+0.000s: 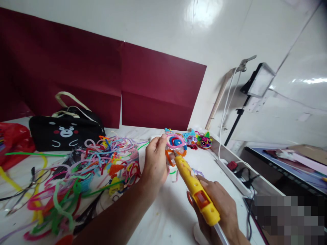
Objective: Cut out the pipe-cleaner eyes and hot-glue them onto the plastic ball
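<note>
My left hand (154,163) is closed around a small craft piece (175,143) made of pink, blue, red and orange pipe cleaners, held up above the white table (173,211). My right hand (218,207) grips a yellow hot glue gun (196,189). Its nozzle points up and left and touches the lower edge of the craft piece. A glue stick pokes out of the gun's back end at the bottom.
A heap of loose coloured pipe cleaners (76,177) covers the table's left half. A black bear-face bag (65,131) and red plastic (14,143) lie behind it. Two finished colourful pieces (200,140) sit near the far edge. A power strip (233,175) with cables lies right.
</note>
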`<state>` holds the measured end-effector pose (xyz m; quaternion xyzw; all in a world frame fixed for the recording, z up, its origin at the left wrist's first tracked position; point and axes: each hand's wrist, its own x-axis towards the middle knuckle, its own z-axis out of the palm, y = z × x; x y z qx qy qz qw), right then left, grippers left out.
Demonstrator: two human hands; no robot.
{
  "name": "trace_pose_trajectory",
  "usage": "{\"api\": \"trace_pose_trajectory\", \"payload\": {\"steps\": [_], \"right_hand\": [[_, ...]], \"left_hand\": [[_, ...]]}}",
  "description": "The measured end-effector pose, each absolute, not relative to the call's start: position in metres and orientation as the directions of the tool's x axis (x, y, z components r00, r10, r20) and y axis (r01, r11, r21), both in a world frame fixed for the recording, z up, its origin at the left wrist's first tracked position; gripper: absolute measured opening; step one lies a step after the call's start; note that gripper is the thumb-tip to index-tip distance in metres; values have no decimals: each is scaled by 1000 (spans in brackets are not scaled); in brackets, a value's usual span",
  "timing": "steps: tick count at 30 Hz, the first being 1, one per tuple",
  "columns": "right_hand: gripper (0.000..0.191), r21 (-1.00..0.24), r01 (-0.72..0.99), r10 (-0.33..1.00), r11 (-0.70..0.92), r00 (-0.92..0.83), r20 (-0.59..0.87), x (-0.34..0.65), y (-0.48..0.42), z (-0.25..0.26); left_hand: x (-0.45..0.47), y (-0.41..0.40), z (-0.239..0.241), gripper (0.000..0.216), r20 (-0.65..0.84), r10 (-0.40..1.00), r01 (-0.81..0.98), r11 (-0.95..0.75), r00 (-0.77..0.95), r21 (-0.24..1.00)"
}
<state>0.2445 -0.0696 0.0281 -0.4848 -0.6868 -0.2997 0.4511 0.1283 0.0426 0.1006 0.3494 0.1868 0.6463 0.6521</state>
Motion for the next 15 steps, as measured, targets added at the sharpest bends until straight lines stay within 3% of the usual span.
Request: {"api": "trace_pose_trajectory", "payload": {"steps": [5,7,9,11,15], "right_hand": [[34,-206,854,358,479,24,933,256,-77,11],[32,-431,784,456,447,215,864,258,-85,9],[33,-727,568,615,387,428,662,258,-95,15],[38,-910,306,723,280,556,410,256,-103,27],[41,-994,3,836,112,540,96,255,-112,47]], "left_hand": [[128,44,103,34,203,975,-733,-74,89,676],[127,44,103,37,200,974,-734,-59,105,676],[126,45,103,39,195,973,-722,-48,122,690],[125,47,103,39,196,973,-705,-52,124,708],[124,53,99,36,246,960,-689,-88,134,719]]}}
